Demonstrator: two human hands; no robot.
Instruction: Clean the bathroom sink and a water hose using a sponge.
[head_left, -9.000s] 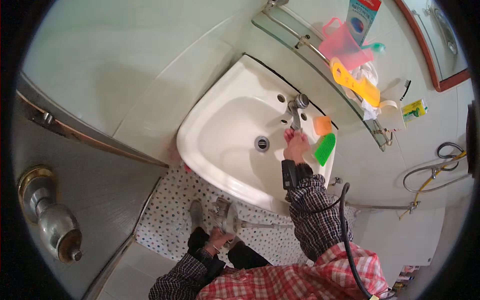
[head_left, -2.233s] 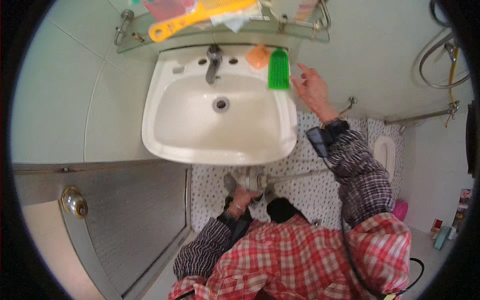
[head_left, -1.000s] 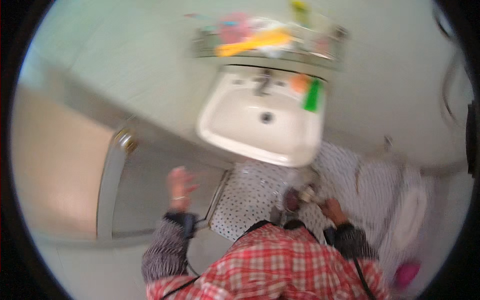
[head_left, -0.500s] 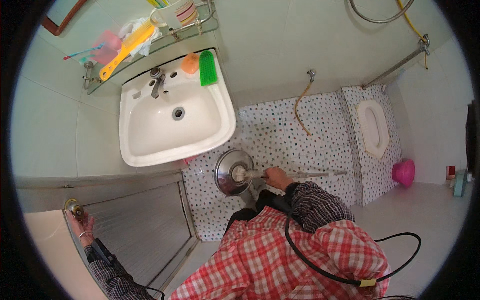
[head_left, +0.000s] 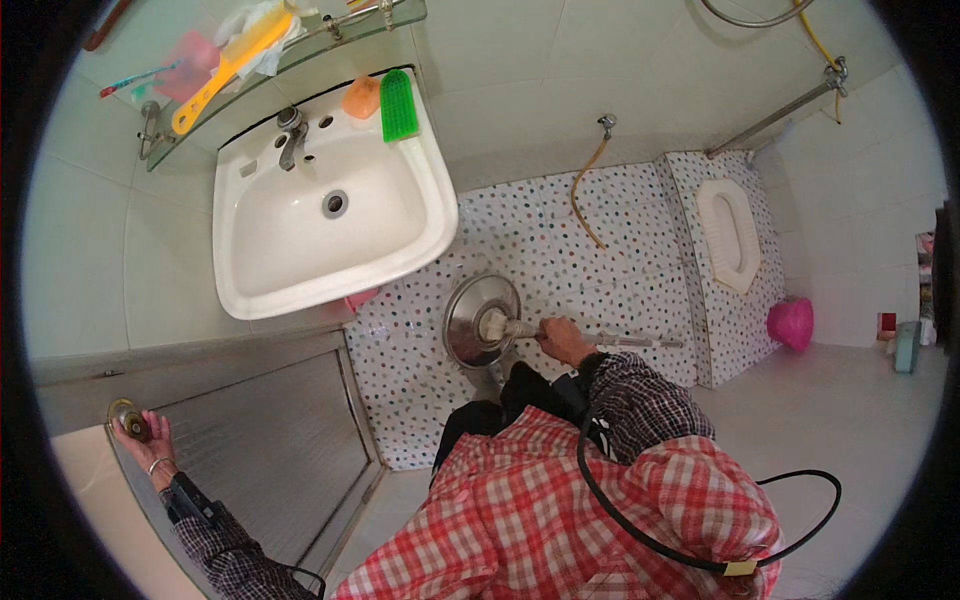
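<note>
At lower left, the fingers of my left hand (head_left: 155,447) curl round a round brass-coloured door knob (head_left: 130,421) on the grey door (head_left: 255,430). My right hand (head_left: 566,342) is closed round a long pale stick (head_left: 635,341) in front of my body. The stick's whitish, bundled end (head_left: 494,325) lies over a round shiny metal vessel (head_left: 463,335), which is tilted near my legs. From this view I cannot tell what kind of tool the stick belongs to, nor whether the vessel rests on the floor.
A white washbasin (head_left: 290,295) stands ahead on the left, with orange soap (head_left: 361,98) and a green brush (head_left: 399,108) on its rim. A glass shelf (head_left: 290,67) holds a yellow comb (head_left: 230,68). A raised squat toilet (head_left: 730,235) and pink bowl (head_left: 791,325) are at right.
The view has shifted, so the basin and shelf sit higher and further left. My left hand's fingers have come further round the knob. My right hand keeps its grip on the stick.
</note>
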